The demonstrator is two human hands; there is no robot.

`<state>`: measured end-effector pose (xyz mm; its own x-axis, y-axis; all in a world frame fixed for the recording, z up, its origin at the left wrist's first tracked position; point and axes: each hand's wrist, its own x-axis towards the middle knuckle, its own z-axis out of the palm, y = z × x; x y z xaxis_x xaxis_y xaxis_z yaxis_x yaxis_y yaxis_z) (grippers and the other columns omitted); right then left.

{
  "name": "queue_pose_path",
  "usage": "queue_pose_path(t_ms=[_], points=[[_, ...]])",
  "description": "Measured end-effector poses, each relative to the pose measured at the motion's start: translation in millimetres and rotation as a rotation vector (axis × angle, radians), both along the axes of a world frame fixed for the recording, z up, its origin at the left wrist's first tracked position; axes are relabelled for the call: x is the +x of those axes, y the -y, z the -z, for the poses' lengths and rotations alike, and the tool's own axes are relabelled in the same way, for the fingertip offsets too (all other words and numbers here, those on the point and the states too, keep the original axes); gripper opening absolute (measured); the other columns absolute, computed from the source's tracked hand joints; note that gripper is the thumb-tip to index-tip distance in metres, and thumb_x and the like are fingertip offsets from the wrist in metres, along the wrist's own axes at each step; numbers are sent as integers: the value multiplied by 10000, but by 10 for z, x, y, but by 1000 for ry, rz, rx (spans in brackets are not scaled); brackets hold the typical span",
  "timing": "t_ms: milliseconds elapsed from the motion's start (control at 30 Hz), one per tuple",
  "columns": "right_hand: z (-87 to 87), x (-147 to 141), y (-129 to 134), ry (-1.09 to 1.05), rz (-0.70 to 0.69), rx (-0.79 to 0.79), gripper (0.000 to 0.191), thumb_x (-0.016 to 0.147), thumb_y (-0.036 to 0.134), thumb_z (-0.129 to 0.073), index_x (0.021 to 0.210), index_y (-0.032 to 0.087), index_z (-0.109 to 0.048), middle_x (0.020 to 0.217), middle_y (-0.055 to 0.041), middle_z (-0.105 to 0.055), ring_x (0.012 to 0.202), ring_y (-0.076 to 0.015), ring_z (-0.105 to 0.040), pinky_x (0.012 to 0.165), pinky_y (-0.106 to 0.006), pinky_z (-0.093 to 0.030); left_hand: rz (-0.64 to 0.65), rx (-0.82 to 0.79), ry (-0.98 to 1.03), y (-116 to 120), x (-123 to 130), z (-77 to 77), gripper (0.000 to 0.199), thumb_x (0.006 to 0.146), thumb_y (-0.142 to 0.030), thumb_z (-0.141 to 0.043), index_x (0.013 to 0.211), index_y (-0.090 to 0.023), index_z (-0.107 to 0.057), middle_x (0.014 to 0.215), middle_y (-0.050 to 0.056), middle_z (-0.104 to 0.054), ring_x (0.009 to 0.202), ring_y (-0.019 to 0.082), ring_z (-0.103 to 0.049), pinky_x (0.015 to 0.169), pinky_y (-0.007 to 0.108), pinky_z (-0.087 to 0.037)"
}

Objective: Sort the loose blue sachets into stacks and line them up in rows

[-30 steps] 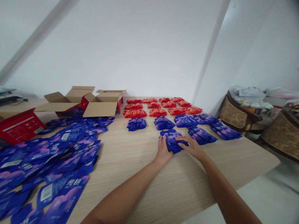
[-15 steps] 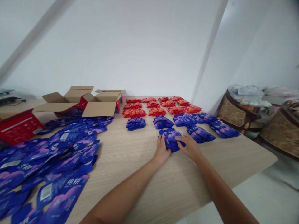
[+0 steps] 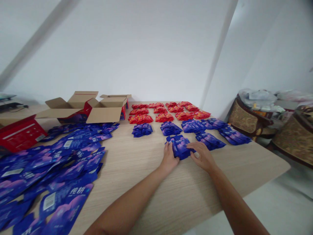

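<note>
In front of me on the table lies a small stack of blue packets (image 3: 181,146), fanned out in overlapping layers. My left hand (image 3: 169,158) grips its left side, with the thumb at the near edge and the fingers along the far left. On the right side, my right hand (image 3: 201,156) has its fingers on the top packet and its thumb lower at the near edge. Close beyond the right hand is another stack of blue packets (image 3: 210,140). Farther back stands one more blue stack (image 3: 170,128).
A big loose heap of blue packets (image 3: 66,156) covers the table's left side. Behind it stand open cardboard boxes (image 3: 105,114). Rows of red packets (image 3: 164,117) lie near the wall. Armchairs (image 3: 246,116) loaded with plastic bags stand beyond the table's right edge.
My right hand has shifted a little to the right, and the packets under it now fan out wider that way. My left hand has stayed at the stack's left side.
</note>
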<state>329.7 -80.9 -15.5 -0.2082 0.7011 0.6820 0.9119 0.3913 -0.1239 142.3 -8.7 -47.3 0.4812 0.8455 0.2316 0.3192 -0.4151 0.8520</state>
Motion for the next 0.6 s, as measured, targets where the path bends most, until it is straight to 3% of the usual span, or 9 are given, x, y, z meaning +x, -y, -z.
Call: queue_pose_path(t_ms=[333, 600], points=[[14, 11, -2, -15, 2, 1, 322, 795, 144, -516, 1093, 243, -587, 1078, -56, -674, 1044, -225, -596, 960, -438, -411, -20, 12, -29, -4, -7, 3, 906, 563, -115, -574, 1401, -14, -245, 1503, 221, -147, 1411, 318, -85, 1163, 403, -109], [13, 5, 3, -37, 6, 1, 325, 798, 147, -511, 1097, 242, -593, 1071, -58, -669, 1036, -225, -593, 945, -432, -420, -56, 54, -83, -18, -34, -6, 902, 557, -115, -567, 1404, -74, -261, 1506, 189, -190, 1406, 319, -120, 1154, 423, -130]])
